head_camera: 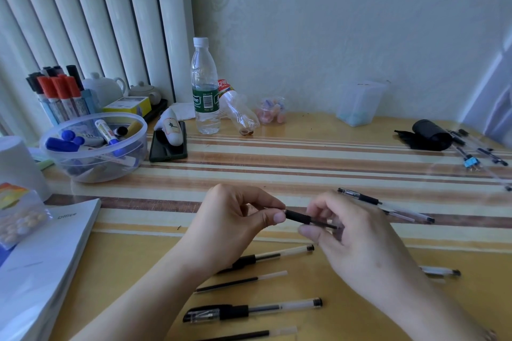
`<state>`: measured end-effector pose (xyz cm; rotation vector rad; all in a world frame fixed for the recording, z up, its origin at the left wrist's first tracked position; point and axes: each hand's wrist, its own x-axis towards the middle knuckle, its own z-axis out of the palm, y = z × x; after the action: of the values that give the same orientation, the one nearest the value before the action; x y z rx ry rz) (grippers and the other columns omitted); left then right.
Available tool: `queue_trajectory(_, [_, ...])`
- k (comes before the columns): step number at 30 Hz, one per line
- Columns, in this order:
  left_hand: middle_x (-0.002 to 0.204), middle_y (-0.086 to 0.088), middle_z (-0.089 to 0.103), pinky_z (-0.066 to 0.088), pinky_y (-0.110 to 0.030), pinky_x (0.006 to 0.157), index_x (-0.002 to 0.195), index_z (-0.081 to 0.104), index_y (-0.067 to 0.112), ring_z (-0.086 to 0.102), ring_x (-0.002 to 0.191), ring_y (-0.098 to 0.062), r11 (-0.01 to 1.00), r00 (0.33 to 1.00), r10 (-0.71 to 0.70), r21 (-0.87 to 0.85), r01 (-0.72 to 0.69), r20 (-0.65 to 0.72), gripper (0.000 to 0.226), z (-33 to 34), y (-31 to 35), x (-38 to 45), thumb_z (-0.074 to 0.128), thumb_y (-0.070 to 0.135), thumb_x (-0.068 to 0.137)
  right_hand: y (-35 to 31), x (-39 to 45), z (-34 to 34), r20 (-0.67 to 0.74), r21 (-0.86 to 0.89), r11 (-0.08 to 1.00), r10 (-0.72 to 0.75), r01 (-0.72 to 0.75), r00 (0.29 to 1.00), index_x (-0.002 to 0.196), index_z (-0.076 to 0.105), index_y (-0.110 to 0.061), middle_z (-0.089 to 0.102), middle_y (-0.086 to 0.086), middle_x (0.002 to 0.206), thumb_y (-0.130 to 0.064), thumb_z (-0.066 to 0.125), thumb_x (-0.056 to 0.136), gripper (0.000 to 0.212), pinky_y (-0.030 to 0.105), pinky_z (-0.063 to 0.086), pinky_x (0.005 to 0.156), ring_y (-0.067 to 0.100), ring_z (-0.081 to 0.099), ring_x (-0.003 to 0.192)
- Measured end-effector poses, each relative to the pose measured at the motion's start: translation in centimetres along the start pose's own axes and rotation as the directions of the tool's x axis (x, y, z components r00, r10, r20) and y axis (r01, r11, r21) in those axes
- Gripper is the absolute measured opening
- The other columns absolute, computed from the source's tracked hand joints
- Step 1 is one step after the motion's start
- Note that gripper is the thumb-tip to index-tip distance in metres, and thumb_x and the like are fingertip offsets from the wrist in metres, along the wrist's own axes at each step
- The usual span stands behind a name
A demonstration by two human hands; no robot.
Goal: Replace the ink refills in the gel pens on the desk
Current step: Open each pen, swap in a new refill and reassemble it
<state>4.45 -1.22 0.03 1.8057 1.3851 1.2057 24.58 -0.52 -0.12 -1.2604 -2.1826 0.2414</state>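
My left hand pinches the black grip end of a gel pen held above the desk's middle. My right hand grips the other end, where a thin dark refill runs into its fingers. Under my hands lie an uncapped pen, a loose refill, a capped pen and another refill. A capped pen and a clear barrel lie to the right, another pen end behind my right wrist.
A clear bowl of markers and a marker holder stand at the left, with a phone, a water bottle and a white booklet. A black roll and more pens lie far right.
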Motion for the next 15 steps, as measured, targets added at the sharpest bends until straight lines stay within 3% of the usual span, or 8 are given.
queue_trajectory(2, [0.043,0.023,0.053,0.027,-0.009,0.045,0.082,0.078,0.024,0.034,0.041,-0.004,1.000,1.000,-0.005,-0.006,0.005,0.003,0.005,-0.01,-0.02,-0.02,0.077,0.026,0.078,0.01,-0.01,-0.14,-0.016,-0.053,0.999,-0.010,0.010,1.000,0.079,0.056,-0.036,0.059,-0.018,0.057,-0.056,0.045,0.087,0.025,0.017,0.031,0.044,0.003,0.051,0.051])
queue_trajectory(4, [0.042,0.023,0.053,0.027,-0.010,0.045,0.082,0.078,0.025,0.034,0.041,-0.004,1.000,1.000,-0.011,0.000,0.011,0.005,0.005,0.00,-0.06,0.00,0.077,0.026,0.077,-0.35,-0.06,-0.38,-0.003,-0.039,0.999,-0.016,0.016,1.000,0.079,0.053,-0.042,0.058,-0.018,0.056,-0.062,0.036,0.089,0.029,0.016,0.027,0.042,0.003,0.048,0.048])
queue_trajectory(6, [0.044,0.024,0.055,0.029,-0.010,0.047,0.082,0.078,0.025,0.035,0.042,-0.004,1.000,1.000,-0.007,0.003,0.007,0.003,0.005,-0.01,-0.13,0.05,0.078,0.026,0.077,-0.40,-0.14,-0.39,0.047,0.011,1.000,0.016,-0.017,0.999,0.088,0.051,-0.042,0.059,-0.019,0.067,-0.061,0.052,0.083,0.020,0.016,0.031,0.045,0.000,0.052,0.061])
queue_trajectory(8, [0.045,0.025,0.056,0.030,-0.010,0.047,0.081,0.078,0.025,0.035,0.042,-0.004,1.000,1.000,-0.005,-0.011,0.005,-0.004,0.004,-0.06,-0.15,0.06,0.078,0.025,0.077,-0.22,-0.08,-0.25,0.031,-0.001,1.000,0.019,-0.019,0.999,0.084,0.053,-0.036,0.058,-0.017,0.066,-0.053,0.061,0.081,0.018,0.016,0.031,0.046,0.002,0.053,0.064])
queue_trajectory(11, [0.043,0.024,0.054,0.028,-0.009,0.045,0.081,0.078,0.025,0.033,0.041,-0.004,0.999,1.000,-0.014,-0.032,0.013,-0.009,0.004,-0.17,-0.17,0.10,0.078,0.025,0.077,-0.20,-0.08,-0.36,-0.006,-0.050,0.999,-0.018,0.018,1.000,0.079,0.061,-0.034,0.057,-0.015,0.054,-0.066,0.031,0.088,0.045,0.015,0.026,0.040,0.005,0.052,0.054])
queue_trajectory(12, [0.044,0.023,0.054,0.028,-0.009,0.045,0.081,0.078,0.025,0.033,0.041,-0.004,0.999,1.000,-0.015,-0.032,0.014,-0.010,0.004,-0.17,-0.23,0.11,0.078,0.026,0.077,-0.37,-0.12,-0.46,0.000,-0.033,0.999,-0.014,0.014,1.000,0.081,0.062,-0.036,0.057,-0.017,0.055,-0.068,0.029,0.087,0.046,0.015,0.026,0.039,0.003,0.053,0.054])
queue_trajectory(15, [0.048,0.023,0.058,0.029,-0.010,0.046,0.080,0.078,0.026,0.033,0.044,-0.004,0.999,1.000,-0.008,-0.031,0.007,-0.024,0.006,-0.27,-0.30,0.14,0.078,0.030,0.076,-0.52,-0.15,-0.41,0.005,-0.005,1.000,0.016,-0.016,1.000,0.089,0.053,-0.040,0.056,-0.020,0.066,-0.060,0.057,0.078,0.023,0.016,0.033,0.045,0.000,0.054,0.064])
